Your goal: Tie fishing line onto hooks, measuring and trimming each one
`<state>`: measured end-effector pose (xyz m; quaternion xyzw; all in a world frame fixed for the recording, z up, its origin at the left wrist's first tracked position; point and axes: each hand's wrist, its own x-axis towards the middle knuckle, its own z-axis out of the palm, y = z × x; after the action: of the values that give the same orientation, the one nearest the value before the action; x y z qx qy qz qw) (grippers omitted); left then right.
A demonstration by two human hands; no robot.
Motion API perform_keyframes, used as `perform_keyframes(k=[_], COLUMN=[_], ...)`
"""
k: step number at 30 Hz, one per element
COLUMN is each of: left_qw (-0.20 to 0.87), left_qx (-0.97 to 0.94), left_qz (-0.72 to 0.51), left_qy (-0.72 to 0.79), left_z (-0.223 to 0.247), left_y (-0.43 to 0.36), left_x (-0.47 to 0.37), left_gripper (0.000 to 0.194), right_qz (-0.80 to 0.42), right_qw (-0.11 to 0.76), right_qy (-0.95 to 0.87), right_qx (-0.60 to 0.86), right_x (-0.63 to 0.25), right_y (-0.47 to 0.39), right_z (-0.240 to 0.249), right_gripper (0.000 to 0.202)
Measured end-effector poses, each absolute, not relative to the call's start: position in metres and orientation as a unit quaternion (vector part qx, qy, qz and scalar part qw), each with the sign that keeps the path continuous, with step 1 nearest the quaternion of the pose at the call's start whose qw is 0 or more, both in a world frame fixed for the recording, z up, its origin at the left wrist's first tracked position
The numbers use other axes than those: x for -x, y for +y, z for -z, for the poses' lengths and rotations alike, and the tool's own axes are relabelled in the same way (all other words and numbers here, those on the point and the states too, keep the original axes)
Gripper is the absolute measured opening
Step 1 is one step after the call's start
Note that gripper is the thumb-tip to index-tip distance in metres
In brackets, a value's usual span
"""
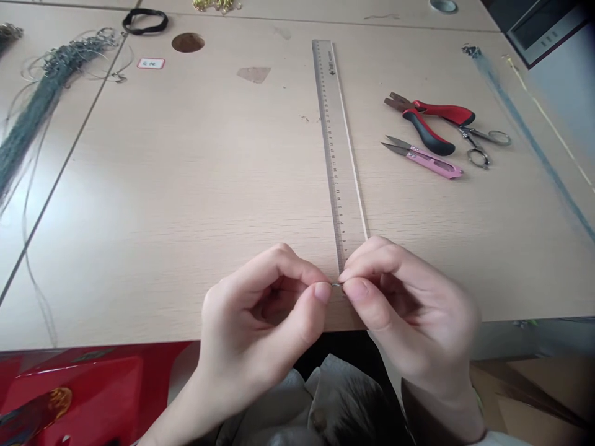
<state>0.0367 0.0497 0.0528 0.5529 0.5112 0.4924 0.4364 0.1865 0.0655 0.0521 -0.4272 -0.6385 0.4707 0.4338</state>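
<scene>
Here a tiny metal piece (335, 284) sits pinched between the two hands, just above the near edge of the wooden surface (186, 186); it is too small to tell what it is. The left hand (264, 310) holds it from one side, thumb and forefinger pressed together on its end, the other fingers curled in. The right hand (409, 310) meets it from the other side, thumb and forefinger likewise clamped on the piece, so the fingertips of both hands nearly touch.

Just behind the hands, a long clear ruler (331, 136) runs straight away across the surface, its near end hidden by the right hand's fingers. A thin pale strip (352, 155) lies along the ruler's right edge.

Well to the right of the ruler lie red-and-black pliers (430, 121), pink thread snips (425, 158) just in front of them, and small metal scissors (483, 142) beside the pliers' handles. Further right, a bluish strand (534, 142) stretches diagonally across the surface.

At the far left is a bundle of dark wire (41, 87), with loose thin loops around it. Near the far edge lie a black elastic ring (145, 21), a round hole (188, 42) in the surface and a small white label (151, 63).
</scene>
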Motion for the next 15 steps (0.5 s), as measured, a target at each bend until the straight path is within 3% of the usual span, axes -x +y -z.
perform_keyframes(k=[15], left_qw=[0.437], left_qx=[-0.535], left_qz=[-0.503], left_qy=[0.52], left_z=[-0.0537], left_y=[0.0473], left_x=[-0.036], left_gripper=[0.015], right_qz=[-0.434], right_qw=[0.45], right_qy=[-0.663], right_qx=[0.412], right_x=[-0.1866], right_y=[0.0666], right_z=[-0.0508], right_gripper=[0.009])
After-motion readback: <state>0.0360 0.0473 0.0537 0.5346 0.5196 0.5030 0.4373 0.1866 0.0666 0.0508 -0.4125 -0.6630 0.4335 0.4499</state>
